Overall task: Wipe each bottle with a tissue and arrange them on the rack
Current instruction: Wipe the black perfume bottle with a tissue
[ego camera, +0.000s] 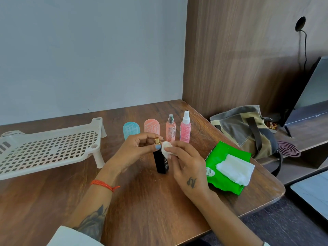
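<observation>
A black bottle [161,163] with a gold cap stands upright on the wooden table [53,196]. My left hand [134,150] pinches it at the cap. My right hand [186,166] presses a small folded white tissue [166,149] against the bottle's upper side. Behind stand a blue bottle [129,129], a salmon bottle [151,126], a slim pink bottle with a silver top [171,129] and a pink spray bottle with a white top [185,127]. The white perforated rack [51,148] sits at the left with nothing on it.
A green tissue pack [221,153] with loose white tissues [235,169] on it lies at the right of the table. Beyond the table's right edge are a canvas bag [245,132], a purple mosquito coil [288,149] and a dark screen [310,96].
</observation>
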Action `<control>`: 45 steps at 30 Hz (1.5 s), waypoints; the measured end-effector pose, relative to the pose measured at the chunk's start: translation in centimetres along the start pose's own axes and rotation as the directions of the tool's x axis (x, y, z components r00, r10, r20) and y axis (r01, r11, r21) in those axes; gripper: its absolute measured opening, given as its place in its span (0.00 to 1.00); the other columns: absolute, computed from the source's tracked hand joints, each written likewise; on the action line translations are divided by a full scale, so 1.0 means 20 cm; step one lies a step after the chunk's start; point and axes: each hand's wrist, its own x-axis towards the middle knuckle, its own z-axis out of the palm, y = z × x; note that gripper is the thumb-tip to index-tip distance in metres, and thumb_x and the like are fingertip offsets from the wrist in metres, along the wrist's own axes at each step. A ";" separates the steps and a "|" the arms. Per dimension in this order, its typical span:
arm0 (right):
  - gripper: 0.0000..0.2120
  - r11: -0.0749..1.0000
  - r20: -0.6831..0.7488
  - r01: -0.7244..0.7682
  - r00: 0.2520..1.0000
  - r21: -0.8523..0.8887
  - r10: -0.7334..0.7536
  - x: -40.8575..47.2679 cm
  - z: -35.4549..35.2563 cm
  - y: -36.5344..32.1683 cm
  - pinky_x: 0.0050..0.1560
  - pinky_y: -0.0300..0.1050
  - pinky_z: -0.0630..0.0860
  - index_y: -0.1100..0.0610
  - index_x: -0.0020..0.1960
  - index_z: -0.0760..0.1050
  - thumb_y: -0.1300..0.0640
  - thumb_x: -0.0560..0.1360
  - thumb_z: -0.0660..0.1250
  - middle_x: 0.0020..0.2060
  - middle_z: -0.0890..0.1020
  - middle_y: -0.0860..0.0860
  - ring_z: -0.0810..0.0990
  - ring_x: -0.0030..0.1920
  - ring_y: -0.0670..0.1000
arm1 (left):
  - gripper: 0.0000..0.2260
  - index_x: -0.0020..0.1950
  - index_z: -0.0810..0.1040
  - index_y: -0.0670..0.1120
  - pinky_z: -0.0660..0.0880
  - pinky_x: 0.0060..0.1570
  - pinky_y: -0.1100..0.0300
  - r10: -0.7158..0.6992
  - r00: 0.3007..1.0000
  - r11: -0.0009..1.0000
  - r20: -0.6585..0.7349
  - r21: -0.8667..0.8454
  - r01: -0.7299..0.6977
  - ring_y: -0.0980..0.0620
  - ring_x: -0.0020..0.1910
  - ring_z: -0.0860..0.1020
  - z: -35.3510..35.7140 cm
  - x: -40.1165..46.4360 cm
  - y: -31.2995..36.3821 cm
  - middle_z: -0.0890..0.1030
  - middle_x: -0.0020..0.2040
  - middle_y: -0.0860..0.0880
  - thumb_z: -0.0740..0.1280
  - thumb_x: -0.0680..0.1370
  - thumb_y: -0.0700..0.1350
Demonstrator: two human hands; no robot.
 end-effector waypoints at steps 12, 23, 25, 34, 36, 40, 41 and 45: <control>0.14 0.996 0.053 -0.040 0.998 -0.075 0.044 0.00 0.00 0.01 0.51 0.35 0.74 0.57 0.56 0.80 0.63 0.72 0.65 0.51 0.83 0.51 0.81 0.50 0.50 | 0.11 0.49 0.81 0.51 0.75 0.47 0.69 0.004 0.999 0.998 0.049 -0.061 -0.001 0.62 0.46 0.81 0.01 0.00 0.00 0.85 0.42 0.57 0.70 0.72 0.36; 0.15 0.998 0.097 0.054 0.994 -0.026 -0.051 -0.01 0.01 0.01 0.55 0.39 0.76 0.57 0.56 0.80 0.68 0.71 0.67 0.53 0.82 0.50 0.80 0.54 0.48 | 0.10 0.50 0.81 0.54 0.76 0.50 0.65 -0.023 0.999 0.999 0.041 -0.047 0.025 0.59 0.50 0.81 0.00 0.00 -0.01 0.85 0.45 0.56 0.70 0.73 0.40; 0.15 0.999 0.122 0.007 0.992 -0.039 -0.002 -0.01 0.00 0.01 0.51 0.38 0.77 0.56 0.57 0.79 0.67 0.72 0.68 0.52 0.82 0.50 0.80 0.52 0.48 | 0.10 0.50 0.81 0.54 0.76 0.53 0.63 -0.028 0.999 0.998 0.037 -0.050 0.030 0.56 0.52 0.81 0.00 0.01 -0.02 0.85 0.47 0.54 0.70 0.72 0.40; 0.13 0.999 0.080 0.036 0.996 -0.019 -0.035 -0.02 0.00 -0.01 0.51 0.39 0.77 0.57 0.52 0.80 0.68 0.70 0.68 0.51 0.82 0.50 0.80 0.51 0.48 | 0.11 0.50 0.81 0.54 0.76 0.53 0.62 -0.029 0.999 0.997 0.044 -0.066 0.032 0.57 0.50 0.81 0.00 0.01 -0.02 0.85 0.47 0.54 0.70 0.72 0.40; 0.14 0.998 0.110 0.066 0.992 -0.021 -0.063 -0.01 0.00 -0.01 0.52 0.38 0.76 0.57 0.51 0.80 0.70 0.68 0.68 0.51 0.82 0.50 0.80 0.52 0.48 | 0.11 0.50 0.81 0.54 0.77 0.54 0.61 -0.031 0.999 0.997 0.041 -0.063 0.033 0.56 0.51 0.82 0.00 0.01 -0.02 0.85 0.47 0.53 0.70 0.72 0.41; 0.13 0.999 0.139 0.024 0.990 -0.032 -0.020 -0.01 0.00 0.00 0.48 0.35 0.75 0.58 0.49 0.80 0.70 0.68 0.67 0.48 0.82 0.50 0.79 0.48 0.46 | 0.11 0.51 0.81 0.53 0.76 0.52 0.63 -0.035 0.998 0.996 0.055 -0.074 0.039 0.57 0.51 0.82 -0.01 0.01 -0.03 0.85 0.47 0.53 0.69 0.73 0.39; 0.12 0.999 0.144 0.001 0.990 -0.038 0.005 -0.01 0.00 0.00 0.46 0.35 0.75 0.58 0.49 0.80 0.70 0.69 0.67 0.48 0.82 0.49 0.79 0.47 0.46 | 0.11 0.51 0.81 0.52 0.76 0.51 0.64 -0.035 0.998 0.996 0.060 -0.086 0.040 0.57 0.51 0.82 -0.01 0.01 -0.03 0.85 0.47 0.52 0.69 0.73 0.39; 0.10 0.996 0.113 -0.064 0.991 -0.062 0.070 -0.01 0.01 0.01 0.39 0.34 0.71 0.57 0.51 0.78 0.65 0.72 0.66 0.44 0.81 0.49 0.78 0.41 0.47 | 0.10 0.52 0.80 0.52 0.77 0.50 0.65 -0.042 0.997 0.995 0.063 -0.083 0.047 0.57 0.52 0.81 0.00 0.01 -0.02 0.85 0.48 0.52 0.68 0.74 0.39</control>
